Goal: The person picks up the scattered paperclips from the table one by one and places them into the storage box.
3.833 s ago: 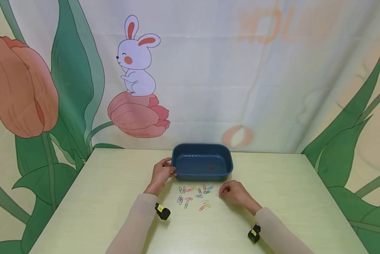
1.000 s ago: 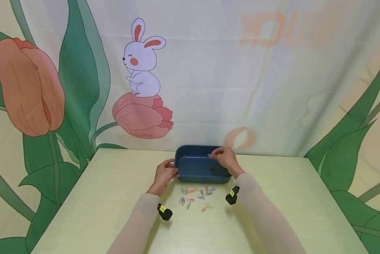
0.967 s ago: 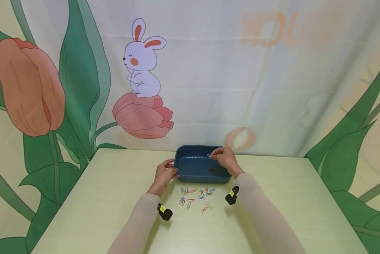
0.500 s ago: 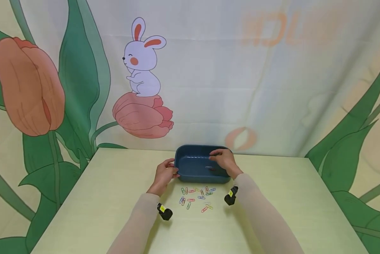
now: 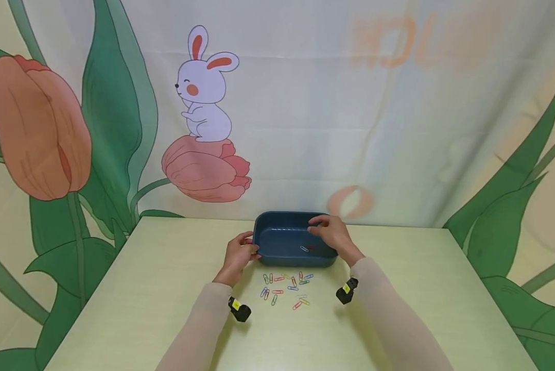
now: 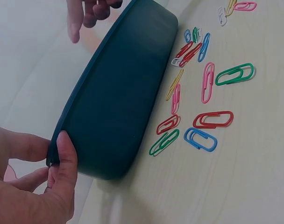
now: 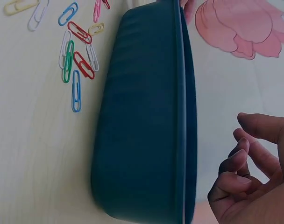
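A dark blue rectangular bin [image 5: 296, 262] stands near the back of the table. My left hand [image 5: 238, 257] grips its left end; the left wrist view shows the thumb [image 6: 66, 151] on the outer wall and fingers behind the rim. Above the bin's right side is my right hand [image 5: 335, 234], thumb and forefinger apart, nothing between them. Beneath it, a white paper clip [image 5: 304, 249] lies on the bin floor beside a red paper clip [image 5: 311, 248]. Several coloured paper clips, such as a pink one [image 5: 277, 292] and a green one [image 6: 235, 74], lie scattered in front of the bin.
A pale wood-look table [image 5: 166, 288] extends to both sides of the bin. Close behind the bin hangs a printed curtain [image 5: 296, 154] with a rabbit and tulips. Small black cameras [image 5: 239, 310] are strapped to both wrists.
My right hand came from the table to above the bin with a white paper clip, then let it go; the clip now lies inside. Since then the hand shifted slightly right. My left hand stays put.
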Motion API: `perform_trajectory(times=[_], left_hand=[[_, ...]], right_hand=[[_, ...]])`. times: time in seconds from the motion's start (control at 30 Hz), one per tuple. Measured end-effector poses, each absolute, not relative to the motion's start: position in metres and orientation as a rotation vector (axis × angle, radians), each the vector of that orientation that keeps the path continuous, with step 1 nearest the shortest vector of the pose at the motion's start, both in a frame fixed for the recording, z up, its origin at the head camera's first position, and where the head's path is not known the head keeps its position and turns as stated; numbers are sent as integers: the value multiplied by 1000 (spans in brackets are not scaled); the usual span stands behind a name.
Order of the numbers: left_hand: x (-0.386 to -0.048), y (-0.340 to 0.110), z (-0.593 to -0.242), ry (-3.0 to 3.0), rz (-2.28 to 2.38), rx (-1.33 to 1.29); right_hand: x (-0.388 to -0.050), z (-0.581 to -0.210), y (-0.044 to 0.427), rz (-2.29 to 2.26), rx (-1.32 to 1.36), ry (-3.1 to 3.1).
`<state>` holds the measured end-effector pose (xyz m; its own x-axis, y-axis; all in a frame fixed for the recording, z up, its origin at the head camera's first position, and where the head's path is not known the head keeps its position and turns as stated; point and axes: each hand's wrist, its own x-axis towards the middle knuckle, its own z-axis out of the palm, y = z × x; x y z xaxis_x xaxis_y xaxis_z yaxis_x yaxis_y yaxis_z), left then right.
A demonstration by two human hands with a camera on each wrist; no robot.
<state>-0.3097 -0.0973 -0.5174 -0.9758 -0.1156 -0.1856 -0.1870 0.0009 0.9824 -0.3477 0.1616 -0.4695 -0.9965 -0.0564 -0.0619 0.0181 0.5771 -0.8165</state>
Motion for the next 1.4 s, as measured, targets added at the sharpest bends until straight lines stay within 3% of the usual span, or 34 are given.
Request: perform_trajectory(times=[0.77, 1.4], left_hand=[[-311, -99, -520, 2183, 2182, -308], [-306, -97, -515, 2176, 2182, -310]], right_hand=[[-295, -464, 164, -1390, -205, 2752], [-266, -488, 160, -1384, -319, 2712]])
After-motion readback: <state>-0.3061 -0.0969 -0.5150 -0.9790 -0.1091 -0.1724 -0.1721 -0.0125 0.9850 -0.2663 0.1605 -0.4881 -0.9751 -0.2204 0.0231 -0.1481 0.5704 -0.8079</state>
